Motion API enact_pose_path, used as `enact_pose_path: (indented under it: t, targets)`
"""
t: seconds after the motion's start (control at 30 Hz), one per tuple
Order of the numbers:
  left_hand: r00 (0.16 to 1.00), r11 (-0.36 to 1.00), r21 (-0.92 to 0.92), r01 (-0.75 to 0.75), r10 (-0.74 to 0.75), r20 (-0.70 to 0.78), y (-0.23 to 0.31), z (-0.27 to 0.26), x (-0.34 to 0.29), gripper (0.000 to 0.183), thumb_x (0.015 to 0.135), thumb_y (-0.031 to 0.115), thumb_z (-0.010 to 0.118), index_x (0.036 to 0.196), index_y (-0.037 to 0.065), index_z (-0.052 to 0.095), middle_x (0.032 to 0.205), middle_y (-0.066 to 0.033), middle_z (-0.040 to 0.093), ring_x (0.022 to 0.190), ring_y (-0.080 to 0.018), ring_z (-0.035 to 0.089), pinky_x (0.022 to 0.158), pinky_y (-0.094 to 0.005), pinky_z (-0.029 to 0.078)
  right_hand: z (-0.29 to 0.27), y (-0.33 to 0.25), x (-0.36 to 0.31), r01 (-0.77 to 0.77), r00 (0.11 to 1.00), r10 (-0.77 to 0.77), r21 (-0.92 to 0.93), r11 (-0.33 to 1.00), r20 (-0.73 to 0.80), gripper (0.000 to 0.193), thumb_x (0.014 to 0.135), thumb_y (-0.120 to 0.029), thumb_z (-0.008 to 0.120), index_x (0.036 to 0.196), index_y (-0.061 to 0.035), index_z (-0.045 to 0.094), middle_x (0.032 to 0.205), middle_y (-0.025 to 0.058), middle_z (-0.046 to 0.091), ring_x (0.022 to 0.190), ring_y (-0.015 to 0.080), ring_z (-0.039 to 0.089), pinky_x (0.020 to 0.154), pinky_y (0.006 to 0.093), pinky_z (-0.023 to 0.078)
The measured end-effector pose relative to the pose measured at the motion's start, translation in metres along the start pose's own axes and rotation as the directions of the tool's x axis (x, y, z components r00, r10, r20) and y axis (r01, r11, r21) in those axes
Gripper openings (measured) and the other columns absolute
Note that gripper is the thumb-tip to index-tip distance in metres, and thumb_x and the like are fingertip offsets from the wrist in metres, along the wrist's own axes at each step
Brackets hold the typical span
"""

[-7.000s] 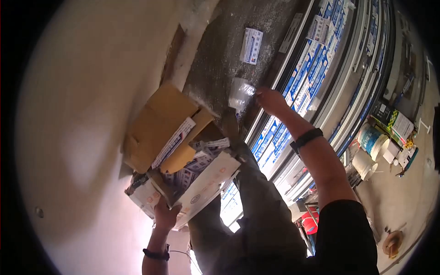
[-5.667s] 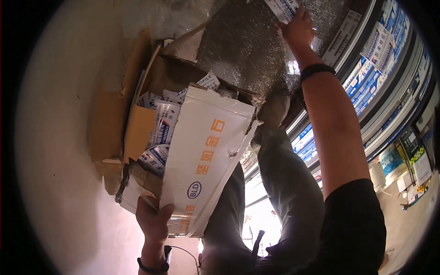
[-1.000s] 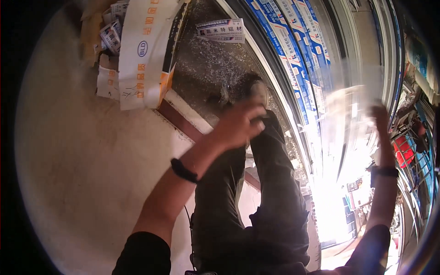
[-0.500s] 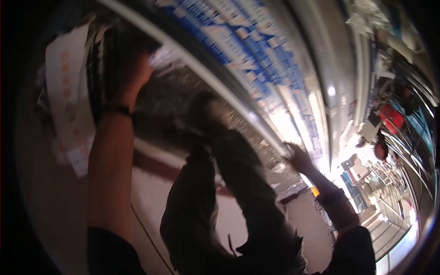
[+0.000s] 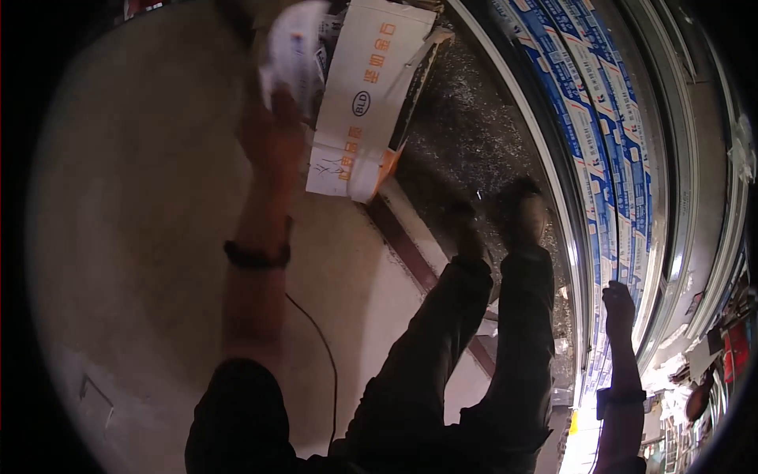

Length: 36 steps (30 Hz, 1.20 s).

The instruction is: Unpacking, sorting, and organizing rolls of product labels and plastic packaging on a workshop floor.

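Observation:
My left hand (image 5: 272, 138), smeared by motion, is at the lower end of a white, rounded, sheet-like thing (image 5: 296, 47). Whether its fingers grip that thing I cannot tell. Just to the right, a white cardboard carton (image 5: 363, 95) with orange print stands tilted, its lower corner torn and orange. Over at the right, my right hand (image 5: 620, 304) is in front of long profiles wrapped in blue and white film (image 5: 584, 150). Its fingers are curled, and anything inside them is hidden in shadow.
Pale metal rails (image 5: 545, 158) run lengthwise beside the wrapped profiles. Dark ground strewn with bright bits (image 5: 482, 103) lies ahead of my feet. A dark cable (image 5: 328, 347) crosses the pale floor. Clutter with a red object (image 5: 736, 351) is at the far right.
The view has swung left, so carton and profiles appear farther right. My left hand has gone from the carton's right side to its left. My right hand has come off the pale rail.

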<state>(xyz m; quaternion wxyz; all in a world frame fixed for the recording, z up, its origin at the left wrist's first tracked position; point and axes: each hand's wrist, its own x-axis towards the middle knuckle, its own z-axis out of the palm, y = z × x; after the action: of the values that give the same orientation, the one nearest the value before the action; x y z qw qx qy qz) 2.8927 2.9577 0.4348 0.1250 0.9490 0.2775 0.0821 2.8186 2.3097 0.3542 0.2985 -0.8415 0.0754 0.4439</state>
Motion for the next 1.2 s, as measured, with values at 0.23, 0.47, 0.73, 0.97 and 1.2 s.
enact_pose_path:
  t: [0.23,0.47,0.73,0.97,1.2]
  targets:
    - [0.97,0.931,0.324,-0.17,0.101,0.22,-0.17,0.087,0.02,0.036,0.083,0.028,0.055,0.093,-0.005,0.062,0.088,-0.0251,0.063,0.082,-0.0417,0.061,0.069,-0.0444,0.048,0.066,-0.078,0.022,0.021,0.989,-0.023,0.019,1.0,0.145,0.025,0.087,-0.012,0.055,0.11,-0.0052,0.058,0.091,0.0066,0.066,0.083,0.0142,0.061,0.077,0.0278,0.047]
    - [0.61,0.752,-0.117,0.649,-0.422,0.67,-0.182,0.164,-0.006,0.046,0.084,0.038,0.057,0.104,-0.003,0.062,0.092,-0.0172,0.067,0.08,-0.0219,0.064,0.072,-0.0383,0.048,0.046,-0.033,-0.001,-0.19,0.95,0.201,-0.072,0.979,0.237,0.026,0.086,-0.017,0.056,0.108,-0.0031,0.059,0.087,0.0081,0.066,0.079,0.0113,0.059,0.073,0.0255,0.046]
    - [0.521,0.791,-0.008,0.611,-0.395,0.756,-0.202,0.186,-0.036,0.047,0.083,0.038,0.058,0.109,-0.001,0.062,0.097,-0.0154,0.066,0.085,-0.0212,0.063,0.074,-0.0379,0.048,0.048,0.053,-0.032,-0.129,0.968,0.151,-0.121,0.984,0.199,0.023,0.086,-0.016,0.055,0.103,-0.0015,0.06,0.094,0.015,0.065,0.083,0.027,0.062,0.075,0.0343,0.049]
    - [0.835,0.856,0.514,-0.059,-0.24,0.495,-0.265,0.092,0.114,0.05,0.082,0.034,0.061,0.12,0.002,0.057,0.111,-0.0123,0.064,0.097,-0.0237,0.061,0.081,-0.0366,0.047,0.132,0.05,-0.105,-0.348,0.908,0.323,0.051,0.936,0.268,0.022,0.083,-0.015,0.057,0.099,-0.0019,0.063,0.108,0.0147,0.062,0.096,0.0269,0.061,0.083,0.0325,0.047]
    - [0.828,0.844,-0.012,-0.536,0.528,0.186,-0.014,0.076,-0.066,0.041,0.078,0.01,0.061,0.118,0.003,0.058,0.116,-0.0151,0.059,0.106,-0.0308,0.055,0.093,-0.0393,0.042,0.156,0.106,-0.129,-0.484,0.864,0.458,0.097,0.869,0.208,0.036,0.077,-0.017,0.063,0.109,-0.0001,0.061,0.09,0.0163,0.067,0.085,0.0278,0.065,0.076,0.0341,0.05]
